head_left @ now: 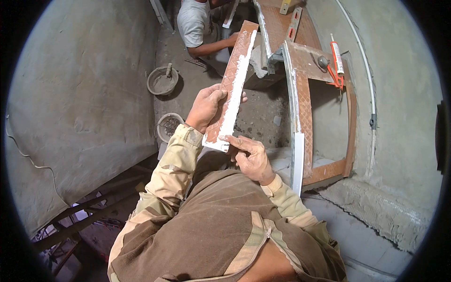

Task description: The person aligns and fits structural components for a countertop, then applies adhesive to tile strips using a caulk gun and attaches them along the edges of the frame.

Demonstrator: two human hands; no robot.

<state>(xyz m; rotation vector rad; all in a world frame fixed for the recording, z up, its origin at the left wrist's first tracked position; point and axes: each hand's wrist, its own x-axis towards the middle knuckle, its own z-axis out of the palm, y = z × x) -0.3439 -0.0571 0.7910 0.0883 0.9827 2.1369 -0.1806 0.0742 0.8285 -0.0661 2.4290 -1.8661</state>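
Note:
A long, narrow terracotta tile strip [233, 66] with a ridged criss-cross back slants away in front of my body. White paste [236, 96] runs thickly along its right side and over its near end. My left hand [206, 107] is closed around the strip's left edge, with fingertips showing past the right edge. At the near end, my right hand [252, 159] has its index finger on the pasted corner and its other fingers curled beside and below it. Part of that grip is hidden.
Right stands a tiled counter frame [305, 108] with an opening, a sealant gun [337, 61] and a level [293, 26] on top. A bucket with mortar [163, 81] and a bucket with debris [170, 126] stand left. Another person [195, 28] crouches ahead.

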